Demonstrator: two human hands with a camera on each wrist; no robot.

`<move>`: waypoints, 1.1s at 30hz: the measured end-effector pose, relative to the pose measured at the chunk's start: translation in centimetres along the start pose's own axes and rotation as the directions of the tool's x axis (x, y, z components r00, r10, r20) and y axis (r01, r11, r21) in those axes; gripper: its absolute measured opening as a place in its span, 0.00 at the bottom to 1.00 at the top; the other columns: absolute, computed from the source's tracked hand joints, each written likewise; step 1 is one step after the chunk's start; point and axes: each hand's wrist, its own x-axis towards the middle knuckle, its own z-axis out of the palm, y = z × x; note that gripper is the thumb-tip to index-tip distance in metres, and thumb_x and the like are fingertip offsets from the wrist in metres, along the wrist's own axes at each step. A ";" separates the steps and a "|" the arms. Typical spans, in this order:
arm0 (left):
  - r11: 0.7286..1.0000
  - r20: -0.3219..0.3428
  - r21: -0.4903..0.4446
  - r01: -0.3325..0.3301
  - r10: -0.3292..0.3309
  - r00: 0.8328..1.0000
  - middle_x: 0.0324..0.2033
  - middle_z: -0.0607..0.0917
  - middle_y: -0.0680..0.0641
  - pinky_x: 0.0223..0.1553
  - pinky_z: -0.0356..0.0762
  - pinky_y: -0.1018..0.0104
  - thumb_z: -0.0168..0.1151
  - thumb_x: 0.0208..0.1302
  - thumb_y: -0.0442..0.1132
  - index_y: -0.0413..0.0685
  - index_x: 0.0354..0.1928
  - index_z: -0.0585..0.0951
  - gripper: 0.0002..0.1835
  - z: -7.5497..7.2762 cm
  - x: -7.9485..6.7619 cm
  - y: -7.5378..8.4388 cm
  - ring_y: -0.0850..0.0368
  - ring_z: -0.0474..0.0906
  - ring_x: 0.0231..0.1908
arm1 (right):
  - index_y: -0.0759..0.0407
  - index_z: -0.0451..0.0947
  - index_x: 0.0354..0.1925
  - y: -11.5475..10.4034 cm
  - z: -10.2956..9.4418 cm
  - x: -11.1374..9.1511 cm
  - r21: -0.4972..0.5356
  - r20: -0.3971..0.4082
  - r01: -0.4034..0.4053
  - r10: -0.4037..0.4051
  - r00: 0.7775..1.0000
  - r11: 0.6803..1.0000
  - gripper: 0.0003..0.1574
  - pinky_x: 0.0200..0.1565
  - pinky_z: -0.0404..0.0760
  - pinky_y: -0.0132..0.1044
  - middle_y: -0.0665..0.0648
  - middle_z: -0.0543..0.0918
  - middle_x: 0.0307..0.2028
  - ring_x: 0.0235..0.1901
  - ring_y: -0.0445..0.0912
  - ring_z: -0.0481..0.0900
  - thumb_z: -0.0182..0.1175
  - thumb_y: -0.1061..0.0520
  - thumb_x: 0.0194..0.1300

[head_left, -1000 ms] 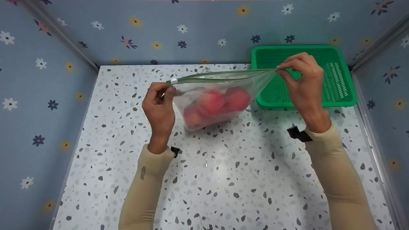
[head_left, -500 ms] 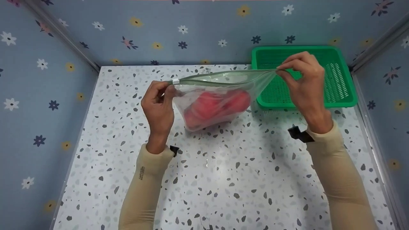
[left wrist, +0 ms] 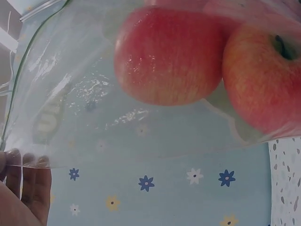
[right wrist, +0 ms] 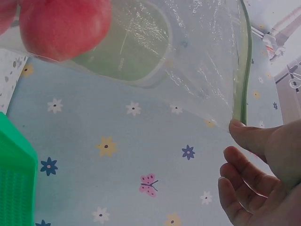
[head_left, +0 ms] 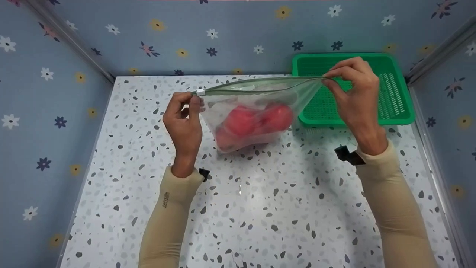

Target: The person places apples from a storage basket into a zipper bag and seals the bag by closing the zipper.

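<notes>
A clear zipper bag [head_left: 260, 97] with a green top strip hangs between both hands, with several red apples [head_left: 241, 121] low inside it. My left hand [head_left: 185, 124] pinches the bag's upper left corner, right beside the white slider [head_left: 200, 92]. The opposite top corner is pinched between thumb and fingers of my right hand [head_left: 355, 96], in front of the green basket. Through the film in the left wrist view, one apple [left wrist: 169, 56] sits beside another that shows its stem. The bag's mouth gapes slightly between the corners.
A green plastic basket [head_left: 394, 121] stands at the back right of the speckled white table [head_left: 260, 208], partly behind the right hand. Blue flowered panels [head_left: 238, 37] close off the back and both sides.
Both hands have risen slightly, lifting the top edge of the bag a little. The apples shift inside the bag. Both hands keep their grip on the corners.
</notes>
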 end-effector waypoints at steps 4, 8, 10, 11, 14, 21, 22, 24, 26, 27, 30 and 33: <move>0.999 0.009 -0.023 0.022 -0.021 1.000 0.32 0.83 0.45 0.34 0.86 0.67 0.58 0.72 0.20 0.28 0.39 0.81 0.04 0.4 0.1 0.1 0.59 0.83 0.32 | 0.68 0.89 0.40 0.7 -0.1 -0.1 -0.040 0.029 0.029 -0.028 0.999 0.999 0.10 0.47 0.71 0.37 0.69 0.83 0.45 0.47 0.59 0.78 0.67 0.60 0.73; 0.998 0.013 -0.039 0.041 -0.041 0.999 0.31 0.83 0.45 0.32 0.87 0.67 0.58 0.73 0.20 0.28 0.39 0.81 0.04 0.8 0.0 0.3 0.60 0.83 0.30 | 0.69 0.88 0.41 1.3 -0.1 -0.2 -0.064 0.050 0.045 -0.041 0.998 0.997 0.12 0.47 0.72 0.39 0.70 0.82 0.46 0.48 0.62 0.78 0.66 0.58 0.74; 0.998 0.015 -0.043 0.055 -0.055 0.998 0.31 0.83 0.46 0.31 0.87 0.67 0.57 0.73 0.21 0.29 0.40 0.81 0.04 0.9 -0.1 0.4 0.60 0.84 0.30 | 0.69 0.88 0.42 1.4 -0.1 -0.2 -0.066 0.052 0.038 -0.035 0.998 0.997 0.13 0.48 0.72 0.39 0.70 0.82 0.46 0.48 0.62 0.78 0.66 0.58 0.74; 0.997 0.016 -0.043 0.065 -0.065 0.998 0.31 0.84 0.46 0.30 0.87 0.67 0.57 0.73 0.21 0.29 0.40 0.81 0.04 1.0 -0.1 0.4 0.60 0.84 0.29 | 0.69 0.88 0.42 1.5 -0.1 -0.2 -0.068 0.053 0.034 -0.031 0.998 0.997 0.13 0.48 0.72 0.40 0.70 0.82 0.46 0.48 0.62 0.78 0.66 0.58 0.74; 0.993 0.017 -0.046 0.109 -0.108 0.994 0.31 0.84 0.50 0.29 0.87 0.67 0.57 0.74 0.23 0.30 0.40 0.81 0.04 1.1 -0.3 0.5 0.60 0.84 0.29 | 0.69 0.88 0.42 1.5 -0.1 -0.2 -0.071 0.053 0.016 -0.013 0.999 0.997 0.12 0.48 0.72 0.41 0.70 0.82 0.47 0.48 0.62 0.78 0.66 0.59 0.74; 0.977 0.013 -0.089 0.192 -0.191 0.981 0.31 0.84 0.53 0.27 0.87 0.67 0.55 0.76 0.24 0.30 0.43 0.82 0.06 1.4 -0.8 0.7 0.59 0.84 0.27 | 0.70 0.87 0.44 1.7 -0.2 -0.4 -0.088 0.067 0.005 0.001 0.998 0.996 0.11 0.49 0.73 0.44 0.71 0.81 0.48 0.49 0.63 0.78 0.65 0.60 0.75; 0.976 0.010 -0.094 0.199 -0.199 0.980 0.31 0.84 0.53 0.27 0.87 0.67 0.55 0.76 0.24 0.30 0.43 0.82 0.06 1.5 -0.8 0.7 0.59 0.84 0.27 | 0.70 0.87 0.44 1.7 -0.1 -0.4 -0.093 0.068 0.006 0.000 0.998 0.996 0.11 0.48 0.73 0.44 0.71 0.81 0.48 0.49 0.63 0.78 0.65 0.60 0.75; 0.971 0.003 -0.104 0.213 -0.214 0.977 0.31 0.83 0.52 0.27 0.87 0.67 0.55 0.76 0.25 0.31 0.43 0.82 0.06 1.6 -0.9 0.7 0.59 0.84 0.27 | 0.70 0.88 0.44 1.7 0.0 -0.4 -0.094 0.059 -0.011 0.016 0.998 0.996 0.11 0.48 0.73 0.45 0.71 0.81 0.48 0.49 0.62 0.79 0.65 0.61 0.75; 0.967 -0.005 -0.114 0.228 -0.230 0.973 0.30 0.83 0.51 0.26 0.87 0.67 0.56 0.76 0.25 0.31 0.43 0.82 0.06 1.7 -1.0 0.8 0.59 0.84 0.26 | 0.69 0.88 0.44 1.6 0.2 -0.5 -0.091 0.047 -0.038 0.042 0.998 0.995 0.10 0.48 0.74 0.45 0.70 0.82 0.48 0.50 0.62 0.79 0.66 0.62 0.74; 0.965 -0.009 -0.121 0.235 -0.237 0.971 0.30 0.83 0.50 0.26 0.87 0.66 0.55 0.76 0.25 0.31 0.43 0.82 0.06 1.8 -1.0 0.8 0.59 0.84 0.26 | 0.69 0.88 0.44 1.6 0.3 -0.5 -0.087 0.040 -0.054 0.058 0.997 0.995 0.09 0.48 0.74 0.46 0.70 0.82 0.48 0.50 0.61 0.79 0.67 0.62 0.73; 0.958 -0.020 -0.145 0.249 -0.254 0.967 0.30 0.82 0.49 0.26 0.87 0.66 0.55 0.77 0.25 0.31 0.43 0.82 0.06 2.0 -1.1 0.8 0.59 0.84 0.25 | 0.69 0.88 0.45 1.4 0.5 -0.7 -0.081 0.023 -0.087 0.089 0.996 0.993 0.09 0.49 0.75 0.47 0.69 0.82 0.48 0.51 0.60 0.79 0.67 0.63 0.72; 0.952 -0.033 -0.165 0.260 -0.269 0.963 0.30 0.81 0.47 0.26 0.87 0.65 0.54 0.77 0.25 0.31 0.43 0.81 0.07 2.1 -1.2 0.7 0.59 0.84 0.25 | 0.68 0.88 0.47 1.2 0.7 -0.9 -0.103 0.009 -0.077 0.078 0.997 0.992 0.11 0.51 0.76 0.49 0.70 0.82 0.49 0.51 0.61 0.79 0.66 0.60 0.74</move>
